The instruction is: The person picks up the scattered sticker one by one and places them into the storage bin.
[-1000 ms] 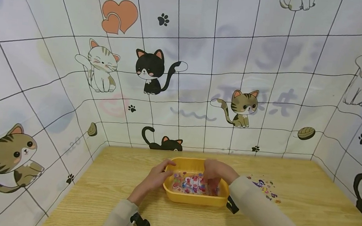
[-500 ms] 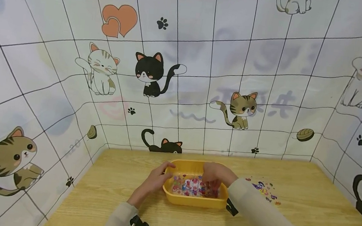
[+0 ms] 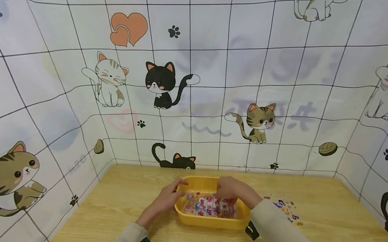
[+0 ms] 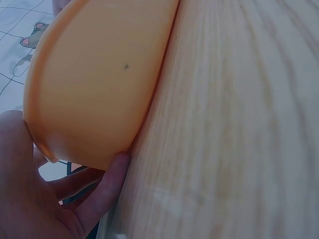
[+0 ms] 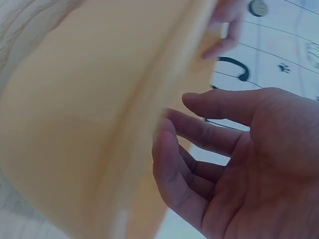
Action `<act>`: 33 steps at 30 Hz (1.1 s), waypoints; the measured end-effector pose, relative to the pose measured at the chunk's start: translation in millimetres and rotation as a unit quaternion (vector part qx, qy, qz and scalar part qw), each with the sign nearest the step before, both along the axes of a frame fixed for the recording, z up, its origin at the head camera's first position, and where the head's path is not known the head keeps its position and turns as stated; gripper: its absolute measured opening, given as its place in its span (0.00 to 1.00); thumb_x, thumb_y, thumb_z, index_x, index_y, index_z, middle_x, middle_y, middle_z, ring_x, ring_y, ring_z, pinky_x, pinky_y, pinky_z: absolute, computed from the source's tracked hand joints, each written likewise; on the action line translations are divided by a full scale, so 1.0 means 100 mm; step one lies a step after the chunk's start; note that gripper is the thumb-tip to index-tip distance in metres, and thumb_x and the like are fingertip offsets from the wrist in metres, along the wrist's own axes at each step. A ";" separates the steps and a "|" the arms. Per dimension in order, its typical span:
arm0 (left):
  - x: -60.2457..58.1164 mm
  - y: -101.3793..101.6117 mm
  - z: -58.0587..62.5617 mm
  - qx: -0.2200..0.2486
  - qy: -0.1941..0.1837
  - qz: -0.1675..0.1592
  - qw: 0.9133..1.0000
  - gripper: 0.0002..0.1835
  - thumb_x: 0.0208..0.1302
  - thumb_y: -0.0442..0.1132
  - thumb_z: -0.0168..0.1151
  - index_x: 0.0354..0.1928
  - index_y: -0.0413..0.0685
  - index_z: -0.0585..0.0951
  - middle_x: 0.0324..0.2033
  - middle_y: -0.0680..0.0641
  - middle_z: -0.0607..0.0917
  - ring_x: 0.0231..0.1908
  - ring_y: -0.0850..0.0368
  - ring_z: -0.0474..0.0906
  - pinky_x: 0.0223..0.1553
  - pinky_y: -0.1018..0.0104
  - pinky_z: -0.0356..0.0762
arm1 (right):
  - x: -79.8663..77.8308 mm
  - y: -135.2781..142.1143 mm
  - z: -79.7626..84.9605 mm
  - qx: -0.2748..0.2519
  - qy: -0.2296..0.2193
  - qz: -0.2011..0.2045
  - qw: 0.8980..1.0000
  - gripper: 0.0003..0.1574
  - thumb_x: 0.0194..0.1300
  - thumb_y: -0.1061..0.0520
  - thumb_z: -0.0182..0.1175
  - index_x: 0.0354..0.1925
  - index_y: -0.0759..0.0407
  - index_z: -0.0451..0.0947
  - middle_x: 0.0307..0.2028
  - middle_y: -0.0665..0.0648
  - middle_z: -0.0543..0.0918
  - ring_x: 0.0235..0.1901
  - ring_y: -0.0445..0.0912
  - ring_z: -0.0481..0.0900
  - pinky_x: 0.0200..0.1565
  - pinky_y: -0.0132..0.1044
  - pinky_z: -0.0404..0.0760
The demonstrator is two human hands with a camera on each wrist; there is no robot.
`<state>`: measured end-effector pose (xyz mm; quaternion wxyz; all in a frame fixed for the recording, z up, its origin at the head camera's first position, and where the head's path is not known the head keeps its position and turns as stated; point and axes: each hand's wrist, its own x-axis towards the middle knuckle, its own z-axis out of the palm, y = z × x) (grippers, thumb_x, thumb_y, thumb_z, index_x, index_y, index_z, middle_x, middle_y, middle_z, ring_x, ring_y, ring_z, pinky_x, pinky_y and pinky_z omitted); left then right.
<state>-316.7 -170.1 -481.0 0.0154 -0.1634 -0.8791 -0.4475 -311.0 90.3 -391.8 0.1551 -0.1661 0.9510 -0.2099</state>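
Note:
A yellow plastic basin [image 3: 210, 221] stands on the wooden table. Colourful small flat pieces [image 3: 207, 205] with white, pink and blue prints cover its floor; whether they are loose or in a clear bag I cannot tell. My left hand [image 3: 167, 196] grips the left end, thumb at the rim and fingers against the outer wall [image 4: 99, 89]. My right hand [image 3: 229, 188] reaches down over the basin's right half. In the right wrist view its fingers [image 5: 167, 164] are loosely bent, with a gap to the thumb and nothing seen between them; the rim hides part of the fingertips.
A loose scatter of small coloured pieces [image 3: 285, 207] lies on the table [image 3: 131, 193], right of the basin and partly behind the right sleeve [image 3: 275, 226]. Cat-printed sheeting [image 3: 209, 107] encloses the table's back and both sides.
The head view has tilted slightly up, so everything sits lower in it. My right hand stays over the basin with small finger movements, and the left keeps its place on the rim.

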 end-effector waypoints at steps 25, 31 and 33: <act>0.01 0.00 -0.03 -0.001 0.004 -0.005 1.000 0.16 0.73 0.40 0.54 0.59 0.54 0.79 0.65 0.41 0.80 0.60 0.44 0.77 0.60 0.43 0.75 | 0.33 1.22 0.32 -0.185 0.060 -0.015 0.981 0.11 0.74 0.57 0.59 0.41 0.64 0.84 0.23 0.55 0.78 0.20 0.48 0.81 0.26 0.39 0.84; 0.00 -0.01 -0.03 -0.007 0.010 -0.006 1.000 0.15 0.74 0.41 0.55 0.60 0.55 0.79 0.65 0.42 0.80 0.56 0.46 0.76 0.56 0.46 0.75 | 0.35 1.49 0.22 -0.201 0.067 -0.019 0.977 0.13 0.75 0.57 0.58 0.43 0.66 0.83 0.24 0.55 0.79 0.21 0.47 0.80 0.25 0.38 0.82; 0.00 -0.01 -0.02 -0.006 0.012 -0.008 1.000 0.15 0.74 0.41 0.54 0.60 0.55 0.79 0.66 0.42 0.80 0.56 0.46 0.76 0.57 0.46 0.75 | 0.36 1.57 0.17 -0.202 0.074 -0.025 0.976 0.12 0.75 0.57 0.58 0.42 0.66 0.83 0.25 0.54 0.78 0.20 0.46 0.79 0.25 0.38 0.82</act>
